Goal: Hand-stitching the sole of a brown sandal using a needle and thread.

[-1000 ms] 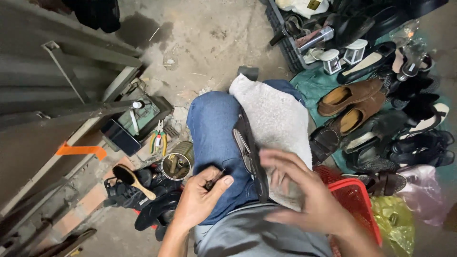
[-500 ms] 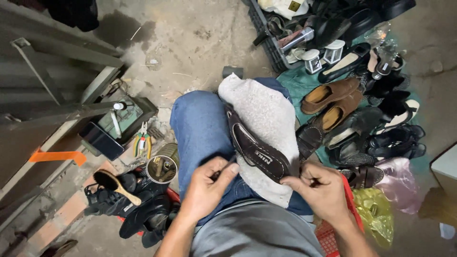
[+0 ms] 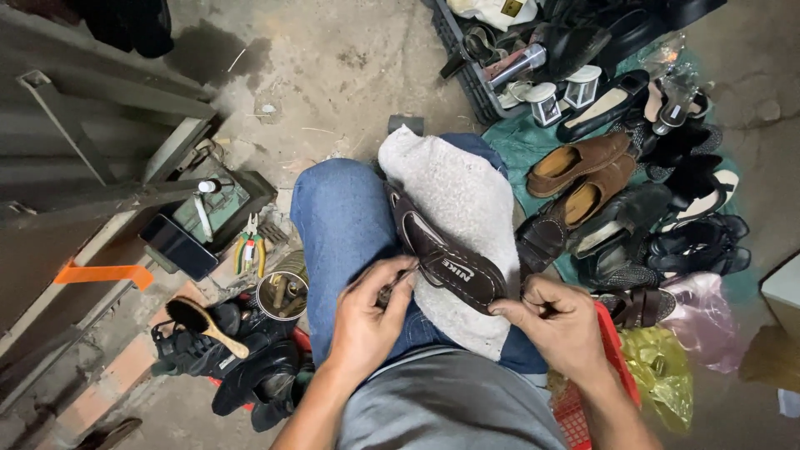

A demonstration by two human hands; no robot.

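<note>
Left hand (image 3: 367, 321) fingers are pinching a small tool, mostly hidden, against the dark brown sandal (image 3: 446, 260) lying on a grey cloth (image 3: 458, 200) across the lap. Right hand (image 3: 562, 321) is gripping the sandal's end.

Shoe-repair stall on a bare stained concrete floor (image 3: 333, 58). Worn shoes crowd the right side: pair of brown suede loafers (image 3: 583, 171), black strappy sandals (image 3: 696, 246), all on a green cloth sheet (image 3: 521, 146). Left: wooden-handled shoe brush (image 3: 204, 325), round metal tin of tools (image 3: 282, 296), yellow-green-handled pliers (image 3: 248, 254).
</note>
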